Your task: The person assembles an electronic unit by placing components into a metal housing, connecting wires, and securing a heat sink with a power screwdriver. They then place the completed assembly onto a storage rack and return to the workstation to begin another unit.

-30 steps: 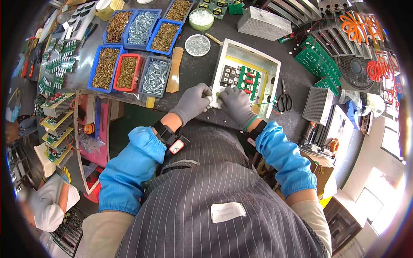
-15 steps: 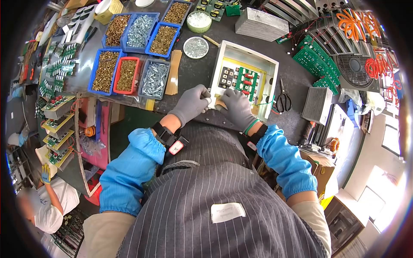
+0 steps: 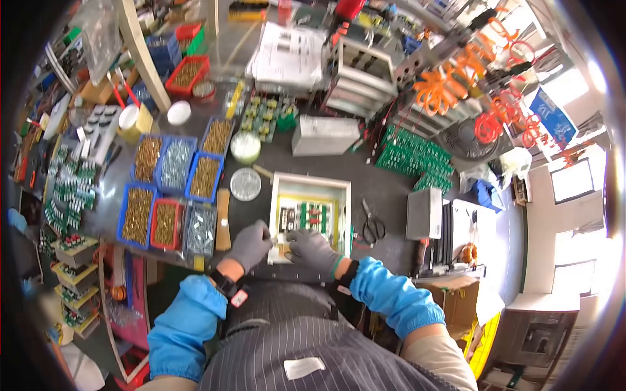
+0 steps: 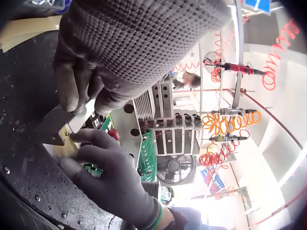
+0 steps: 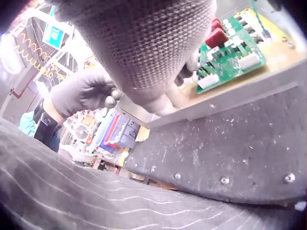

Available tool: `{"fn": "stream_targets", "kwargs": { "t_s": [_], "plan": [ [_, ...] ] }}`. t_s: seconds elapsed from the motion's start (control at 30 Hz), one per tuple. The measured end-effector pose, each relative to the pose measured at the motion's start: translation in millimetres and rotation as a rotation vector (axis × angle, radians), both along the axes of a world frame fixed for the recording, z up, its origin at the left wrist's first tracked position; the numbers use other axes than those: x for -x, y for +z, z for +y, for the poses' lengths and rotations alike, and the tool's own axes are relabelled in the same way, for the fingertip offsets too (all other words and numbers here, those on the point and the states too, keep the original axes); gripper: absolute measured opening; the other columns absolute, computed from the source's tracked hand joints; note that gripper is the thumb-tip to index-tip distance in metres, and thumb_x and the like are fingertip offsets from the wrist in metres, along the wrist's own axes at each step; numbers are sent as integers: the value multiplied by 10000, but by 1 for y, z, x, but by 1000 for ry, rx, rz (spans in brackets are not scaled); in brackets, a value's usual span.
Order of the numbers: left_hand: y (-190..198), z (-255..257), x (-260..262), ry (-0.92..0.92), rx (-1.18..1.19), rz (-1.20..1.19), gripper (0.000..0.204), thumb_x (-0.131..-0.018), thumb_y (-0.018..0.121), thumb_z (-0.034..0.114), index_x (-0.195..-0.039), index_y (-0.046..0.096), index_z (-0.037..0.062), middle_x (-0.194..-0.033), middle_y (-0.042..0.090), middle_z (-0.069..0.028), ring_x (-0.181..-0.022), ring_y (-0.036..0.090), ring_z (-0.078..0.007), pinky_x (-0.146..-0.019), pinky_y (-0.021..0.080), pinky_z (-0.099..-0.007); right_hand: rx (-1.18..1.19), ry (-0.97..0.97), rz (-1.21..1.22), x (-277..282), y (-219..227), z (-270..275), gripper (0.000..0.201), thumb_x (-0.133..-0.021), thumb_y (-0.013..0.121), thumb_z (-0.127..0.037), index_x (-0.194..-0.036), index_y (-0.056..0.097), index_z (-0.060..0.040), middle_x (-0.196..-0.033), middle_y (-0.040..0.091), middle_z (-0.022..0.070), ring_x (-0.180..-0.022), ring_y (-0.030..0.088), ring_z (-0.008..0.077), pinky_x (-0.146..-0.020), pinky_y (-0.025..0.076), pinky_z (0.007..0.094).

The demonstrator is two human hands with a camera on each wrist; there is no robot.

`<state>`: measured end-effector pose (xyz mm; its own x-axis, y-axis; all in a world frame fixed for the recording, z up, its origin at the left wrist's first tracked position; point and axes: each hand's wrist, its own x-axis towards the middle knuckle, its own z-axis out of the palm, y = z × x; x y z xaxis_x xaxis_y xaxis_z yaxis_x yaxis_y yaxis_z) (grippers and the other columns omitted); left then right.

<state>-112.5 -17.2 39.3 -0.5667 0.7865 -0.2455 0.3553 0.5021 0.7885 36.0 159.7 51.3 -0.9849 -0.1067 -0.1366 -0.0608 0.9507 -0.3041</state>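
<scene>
A shallow pale metal box (image 3: 347, 215) holds a green circuit board (image 3: 314, 215) with red parts and dark blocks beside it. At the box's near left corner is my left hand (image 3: 250, 245), its fingertips and thumb pinching the edge in the left wrist view (image 4: 129, 52). My right hand (image 3: 314, 253) reaches over the near wall, fingers bent. In the left wrist view, the right hand (image 4: 112, 179) has thumb and fingertips on a tan piece (image 4: 63, 143) by that wall. The right wrist view shows the board (image 5: 230, 60) beyond the right hand (image 5: 148, 52); its fingertips are partly hidden.
Blue bins (image 3: 137, 215) and a red bin (image 3: 166, 225) of screws stand left, beside a tan strip (image 3: 223, 220). Scissors (image 3: 373, 225) lie right of the box. Behind are a round dish (image 3: 246, 184), a heatsink block (image 3: 325, 135) and stacked green boards (image 3: 411, 153).
The head view has tilted up and shifted, showing more of the bench's back. Both hands stay at the near side of the box; a tan piece came into view under the right hand.
</scene>
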Motion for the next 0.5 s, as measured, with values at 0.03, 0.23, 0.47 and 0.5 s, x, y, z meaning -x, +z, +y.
{"fn": "stream_targets", "kwargs": {
  "t_s": [0.03,0.23,0.47,0.5],
  "plan": [
    [3,1,1,-13,9,69,235,-850,736,220,-934,593,53,-823,678,-201,-828,666,-420,-733,513,-513,132,-78,46,10,23,15,198,-867,693,-277,-950,718,-100,-1031,644,85,-969,655,296,-841,529,446],
    [-8,6,4,-71,24,139,178,-885,702,195,-894,608,44,-787,695,-222,-761,695,-416,-687,535,-514,255,-587,642,111,201,153,429,-875,780,-227,-1240,614,-76,-981,693,157,-858,707,320,-741,564,412],
    [-12,7,-4,-24,104,166,234,-890,720,252,-927,579,69,-810,694,-211,-805,681,-432,-698,502,-549,542,-471,1003,234,279,226,622,-909,780,-284,-1374,531,44,-1238,681,202,-1115,687,297,-983,531,388],
    [-11,7,-4,-9,83,148,227,-889,717,243,-925,575,70,-804,691,-205,-803,679,-430,-696,498,-551,662,-465,980,247,284,222,615,-863,826,-301,-1305,563,36,-1148,712,195,-1082,697,316,-953,535,400]
  ]
}}
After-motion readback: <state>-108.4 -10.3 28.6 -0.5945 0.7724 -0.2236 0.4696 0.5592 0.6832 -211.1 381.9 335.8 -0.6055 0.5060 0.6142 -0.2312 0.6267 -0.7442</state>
